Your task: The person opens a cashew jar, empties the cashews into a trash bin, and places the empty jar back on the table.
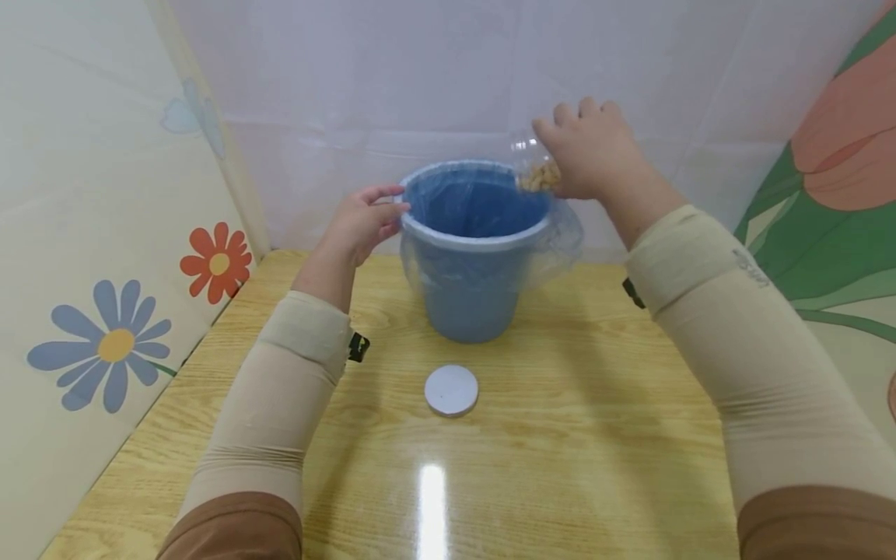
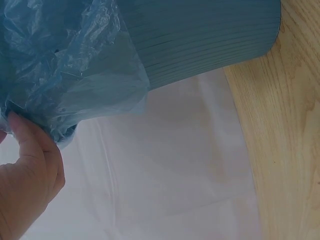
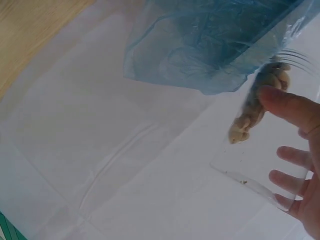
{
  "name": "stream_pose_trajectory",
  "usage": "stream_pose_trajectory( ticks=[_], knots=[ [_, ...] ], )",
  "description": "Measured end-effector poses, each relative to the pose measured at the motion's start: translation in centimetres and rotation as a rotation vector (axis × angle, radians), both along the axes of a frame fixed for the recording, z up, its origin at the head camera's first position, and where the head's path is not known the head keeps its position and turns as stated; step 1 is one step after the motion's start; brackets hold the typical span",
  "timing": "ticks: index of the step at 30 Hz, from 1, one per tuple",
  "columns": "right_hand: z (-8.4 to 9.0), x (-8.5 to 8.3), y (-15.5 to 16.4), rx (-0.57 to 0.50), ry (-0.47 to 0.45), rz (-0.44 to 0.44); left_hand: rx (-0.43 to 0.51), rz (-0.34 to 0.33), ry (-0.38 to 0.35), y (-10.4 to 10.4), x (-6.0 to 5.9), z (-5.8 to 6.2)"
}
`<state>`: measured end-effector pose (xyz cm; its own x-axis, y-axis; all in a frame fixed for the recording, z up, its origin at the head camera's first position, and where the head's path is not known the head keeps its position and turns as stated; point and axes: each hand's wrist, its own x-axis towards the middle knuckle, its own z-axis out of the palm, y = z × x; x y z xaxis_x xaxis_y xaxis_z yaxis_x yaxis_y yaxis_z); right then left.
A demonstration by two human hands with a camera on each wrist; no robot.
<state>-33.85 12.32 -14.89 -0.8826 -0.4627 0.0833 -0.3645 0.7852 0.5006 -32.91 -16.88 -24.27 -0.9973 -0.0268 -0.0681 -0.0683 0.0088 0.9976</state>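
Observation:
A blue trash bin [image 1: 470, 292], lined with a thin clear plastic bag [image 1: 560, 237], stands upright on the table. My left hand [image 1: 364, 222] grips its rim at the left, over the bag; the left wrist view shows the fingers [image 2: 37, 145] against the bag-covered edge. In my right hand [image 1: 591, 148] is a clear jar [image 3: 240, 170], tipped on its side with its mouth at the bin's right rim. Tan, nut-like pieces [image 3: 267, 77] lie along the jar's lower side, towards the mouth. A few crumbs cling near its base.
A round white lid [image 1: 451, 390] lies flat on the wood-grain table [image 1: 560, 467], in front of the bin. Behind the bin hangs a white sheet [image 1: 364, 85]. Flower-patterned panels [image 1: 84, 218] stand at both sides.

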Motion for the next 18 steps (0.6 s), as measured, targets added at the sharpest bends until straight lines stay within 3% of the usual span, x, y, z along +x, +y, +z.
stream_pose_trajectory(
  ticks=[18],
  knots=[
    [-0.17,0.06,0.13,-0.019,-0.040,0.006,-0.004,0.003,-0.012,0.03,0.12,0.06]
  ],
)
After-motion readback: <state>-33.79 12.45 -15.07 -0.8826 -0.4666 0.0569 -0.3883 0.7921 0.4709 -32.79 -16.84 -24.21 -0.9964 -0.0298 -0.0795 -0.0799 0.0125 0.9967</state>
